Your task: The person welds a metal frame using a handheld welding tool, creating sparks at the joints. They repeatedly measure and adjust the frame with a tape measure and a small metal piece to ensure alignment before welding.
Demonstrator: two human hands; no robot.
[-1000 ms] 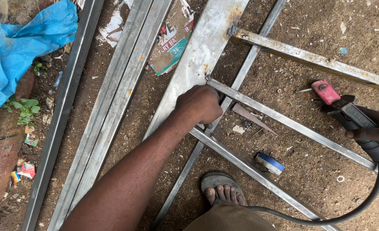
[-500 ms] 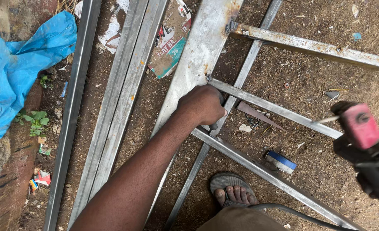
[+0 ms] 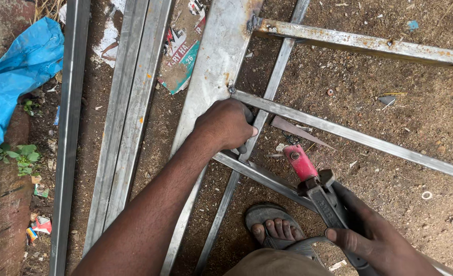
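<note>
Your left hand (image 3: 225, 125) is closed around a thin steel bar (image 3: 267, 105) of the welded frame, its fingers (image 3: 247, 140) clamped on the metal just where a flat crossbar (image 3: 349, 134) meets the wide flat steel strip (image 3: 213, 82). The frame lies flat on the bare dirt ground (image 3: 390, 76), near the middle of what you see. Your right hand (image 3: 375, 240) grips the dark handle of an electrode holder (image 3: 318, 189), fingers wrapped tight around it; its red jaw end points up toward the joint and sits just beside your left hand, above a lower crossbar (image 3: 259, 176). A cable loops from the holder past your sandalled foot (image 3: 275, 225), which stands on the ground at the bottom edge, between two bars of the frame. A rusty angle bar (image 3: 369, 47) runs across the upper right. To the left of the frame, several long steel sections (image 3: 129, 117) lie side by side, with a torn printed paper (image 3: 183, 56) between them and the wide strip. Farther left lies a crumpled blue plastic sheet (image 3: 19, 87) beside small green weeds (image 3: 19, 156).
</note>
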